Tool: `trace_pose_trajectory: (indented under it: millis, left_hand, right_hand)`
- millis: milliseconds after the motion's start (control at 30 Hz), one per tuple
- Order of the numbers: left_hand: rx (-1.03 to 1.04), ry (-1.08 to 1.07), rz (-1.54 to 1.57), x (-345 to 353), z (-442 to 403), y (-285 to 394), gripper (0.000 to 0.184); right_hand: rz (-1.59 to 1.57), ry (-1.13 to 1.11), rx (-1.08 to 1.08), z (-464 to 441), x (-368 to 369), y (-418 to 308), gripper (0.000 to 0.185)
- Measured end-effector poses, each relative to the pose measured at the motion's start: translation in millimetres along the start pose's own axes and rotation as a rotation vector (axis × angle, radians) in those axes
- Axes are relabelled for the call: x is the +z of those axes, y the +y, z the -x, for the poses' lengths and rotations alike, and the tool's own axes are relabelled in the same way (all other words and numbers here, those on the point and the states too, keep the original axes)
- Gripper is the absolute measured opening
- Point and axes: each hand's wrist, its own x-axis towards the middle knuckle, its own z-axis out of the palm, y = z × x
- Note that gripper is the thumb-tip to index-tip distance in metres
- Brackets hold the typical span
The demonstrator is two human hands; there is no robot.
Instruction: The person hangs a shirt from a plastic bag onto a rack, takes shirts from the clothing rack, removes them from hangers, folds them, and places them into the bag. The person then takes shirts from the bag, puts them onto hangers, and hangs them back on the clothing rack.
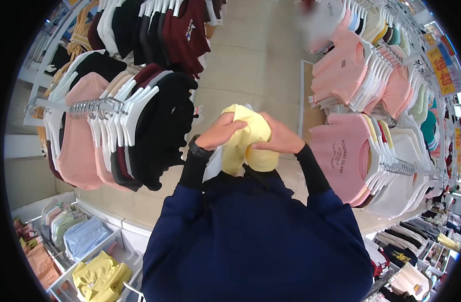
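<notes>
At near left, a folded bright-yellow fabric garment (102, 277) lies in a white tray; a folded light-blue garment (84, 237) lies just farther off; beyond these, a metal rack (35, 108) bears white hangers (130, 121) with pink, maroon, grey and black tops, a black long-haired fabric top (162, 126) being rightmost in its near row.

At centre, over the pale tiled floor (238, 65), my left hand (216, 133), with a black wristwatch (200, 147) at its wrist, pinches the left side of a pale-yellow soft fabric garment (235, 148), thumb on the front and fingers curled in; a white piece of material (214, 163) shows below this hand; my right hand (280, 137) grips the right side of the bundle, thumb laid across it and apart from the fingers; the fingertips are partly hidden; the bundle is bunched, held up in front of my navy top (255, 236).

At right, a pink printed T-shirt (339, 158) hangs on the near rack; plain pink tops (341, 65) hang farther off; a yellow price sign (440, 69) is at far right.
</notes>
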Motion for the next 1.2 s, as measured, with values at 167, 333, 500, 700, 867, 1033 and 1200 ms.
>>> trace_pose_trajectory:
  millis: [167,333,500,700,867,1033,1200]
  left_hand:
    - [0.322,0.253,-0.219,-26.2,-24.4,3.2,0.025]
    - [0.334,0.604,-0.556,-45.1,-32.2,15.5,0.025]
    - [0.185,0.199,-0.354,-28.9,-106.5,-65.7,0.034]
    - [-0.027,0.193,0.33,-18.3,-195.8,-37.4,0.041]
    - [0.01,0.172,0.415,-23.2,-258.8,-26.6,0.038]
    - [0.314,0.264,0.17,-11.7,-302.1,-14.3,0.034]
    - [0.235,0.3,0.614,-12.5,-343.0,8.0,0.023]
  right_hand:
    - [0.057,0.207,0.011,-32.6,-9.1,39.0,0.042]
    - [-0.145,0.494,0.237,-54.8,-57.5,73.3,0.026]
    - [-0.272,0.55,0.238,-71.9,-91.3,69.9,0.026]
    - [-0.985,0.404,0.3,-97.2,-114.0,47.3,0.035]
    - [-0.957,0.538,0.247,-134.8,-131.9,84.7,0.044]
    - [-0.475,0.793,0.131,-158.9,-160.3,114.4,0.045]
    - [0.177,1.085,-0.089,-182.7,-158.6,131.2,0.035]
